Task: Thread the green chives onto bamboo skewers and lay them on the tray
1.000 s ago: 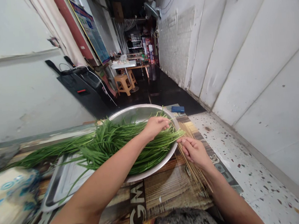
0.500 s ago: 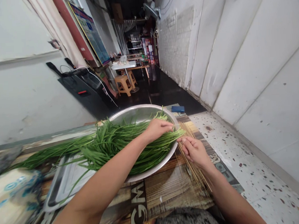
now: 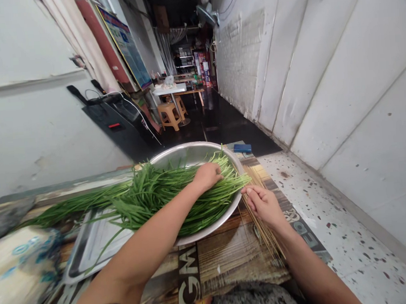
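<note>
A heap of green garlic chives (image 3: 149,186) fills a wide steel bowl (image 3: 189,148), the pale stalk ends pointing right and reaching over the rim. My left hand (image 3: 207,175) lies on the stalks inside the bowl, its fingers curled in among them. Just outside the right rim is my right hand (image 3: 263,204), closed in a pinch close to the stalk ends. Whatever sits between its fingertips is too small to make out. Thin bamboo skewers (image 3: 260,229) lie on the table beneath and beside that hand.
A metal tray (image 3: 80,253) is partly under the chives on the left, with a plastic-wrapped white bundle (image 3: 20,271) nearby. More chives (image 3: 84,202) stretch left across the patterned table (image 3: 227,257). A blue box (image 3: 242,148) sits at its far corner. Stools (image 3: 169,116) stand beyond.
My left hand has drawn back leftward from the stalk ends, and its fingers have curled in over the chives. The right hand has stayed almost in place, still pinched.
</note>
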The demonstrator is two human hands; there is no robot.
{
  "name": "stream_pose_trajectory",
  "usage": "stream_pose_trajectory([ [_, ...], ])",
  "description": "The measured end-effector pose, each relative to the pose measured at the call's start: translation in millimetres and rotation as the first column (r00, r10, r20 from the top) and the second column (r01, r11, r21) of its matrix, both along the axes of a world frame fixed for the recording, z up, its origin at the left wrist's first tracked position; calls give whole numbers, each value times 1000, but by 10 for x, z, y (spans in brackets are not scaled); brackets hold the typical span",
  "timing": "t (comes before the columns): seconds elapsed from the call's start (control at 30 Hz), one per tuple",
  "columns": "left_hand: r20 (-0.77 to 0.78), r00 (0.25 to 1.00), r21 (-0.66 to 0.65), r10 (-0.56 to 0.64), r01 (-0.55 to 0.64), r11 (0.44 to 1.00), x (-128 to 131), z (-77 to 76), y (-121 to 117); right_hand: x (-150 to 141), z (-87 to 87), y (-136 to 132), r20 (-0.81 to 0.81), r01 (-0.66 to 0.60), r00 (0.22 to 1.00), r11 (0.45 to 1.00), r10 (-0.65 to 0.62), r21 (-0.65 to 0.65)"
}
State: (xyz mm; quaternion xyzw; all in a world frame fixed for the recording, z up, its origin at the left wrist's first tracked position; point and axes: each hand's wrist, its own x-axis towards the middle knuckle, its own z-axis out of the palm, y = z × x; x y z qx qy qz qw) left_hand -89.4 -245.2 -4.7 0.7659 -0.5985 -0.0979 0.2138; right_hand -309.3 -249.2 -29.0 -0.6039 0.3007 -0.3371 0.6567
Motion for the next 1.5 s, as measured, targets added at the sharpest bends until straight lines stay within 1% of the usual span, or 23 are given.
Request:
stream_pose_trajectory([
  [0.13, 9, 1000, 30, 1, -1, 1000, -14, 30, 3, -2, -3, -3, -6, 3, 1000, 1000, -3, 10],
  [0.27, 23, 1000, -12, -1, 1, 1000, -41, 67, -1, -4, -5, 3, -9, 9, 1000, 1000, -9, 10],
  [0.43, -74, 997, -24, -10, 9, 1000, -86, 90, -7, -7, -3, 8, -5, 9, 1000, 1000, -8, 22],
  [0.57, -106, 993, -9, -41, 41, 999, -75, 109, 11, -13, 7, 8, -11, 5, 1000, 1000, -5, 17],
  [0.63, -127, 991, -38, -40, 36, 999, -62, 118, 19, -13, 11, 9, -17, 5, 1000, 1000, -5, 19],
  [0.7, -190, 980, -114, -59, 37, 993, -63, 128, 22, -10, 14, 11, -18, 6, 1000, 1000, -6, 26],
  [0.77, -297, 949, -211, -110, 47, 976, -88, 139, 21, -6, 16, 12, -17, 7, 1000, 999, -6, 32],
  [0.83, -416, 895, -261, -158, 49, 964, -130, 146, 17, -4, 18, 10, -17, 5, 1000, 1000, -5, 29],
  [0.9, -540, 824, -253, -174, 38, 967, -174, 147, 14, -4, 17, 6, -17, 4, 1000, 1000, -4, 19],
  [1.0, -709, 694, -198, -128, -22, 980, -209, 140, 12, -7, 9, -2, -14, 2, 1000, 1000, -2, 7],
  [1.07, -776, 624, -173, -87, -78, 982, -212, 139, 12, -9, 1, -4, -10, -2, 1000, 1000, 2, 2],
  [1.1, -793, 605, -166, -75, -96, 982, -211, 141, 13, -9, -3, -4, -9, -3, 1000, 1000, 3, 1],
  [1.37, -827, 559, -148, -65, -104, 983, -243, 193, 27, -5, -5, 1, -6, 2, 1000, 1000, -2, 12],
  [1.5, -823, 564, -163, -72, -112, 980, -253, 202, 30, -6, -14, -6, 0, 0, 1000, 1000, 0, 18],
])
